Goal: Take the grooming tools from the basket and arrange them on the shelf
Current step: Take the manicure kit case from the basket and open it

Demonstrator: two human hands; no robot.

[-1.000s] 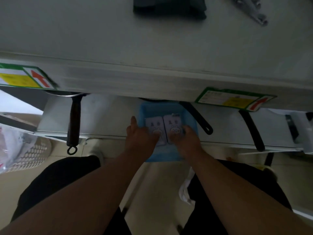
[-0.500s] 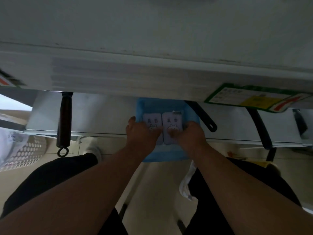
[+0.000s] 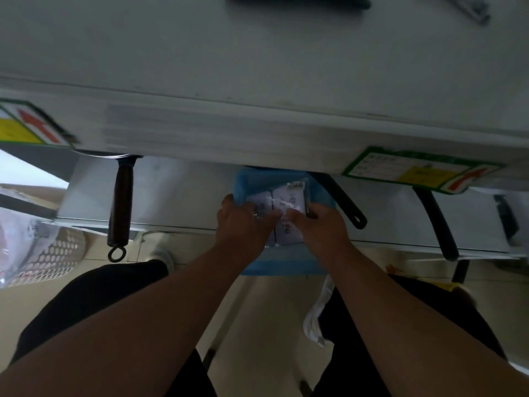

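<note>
Nearest the camera, two bare forearms reach forward and down over dark trousers toward the blue basket (image 3: 286, 266), which sits on a low shelf (image 3: 183, 193) under the upper shelf (image 3: 257, 67).

The left hand (image 3: 243, 224) and the right hand (image 3: 322, 229) are both inside the basket. Their fingers curl down onto two pale carded packets (image 3: 289, 213) lying side by side, the left hand on the left packet, the right hand on the right one. The view is blurred, so whether each packet is pinched firmly or only touched is hard to tell; it looks like a pinch at the near edges.

The packets appear to be flat card sleeved in clear film, so probably light, fairly stiff and slippery. A thumb over the face with fingers under the near edge should hold better than squeezing the film.

Beyond, dark pan handles (image 3: 343, 199) hang out from under the upper shelf, whose top, farthest away, carries a dark object (image 3: 300, 1) at the frame edge.
</note>
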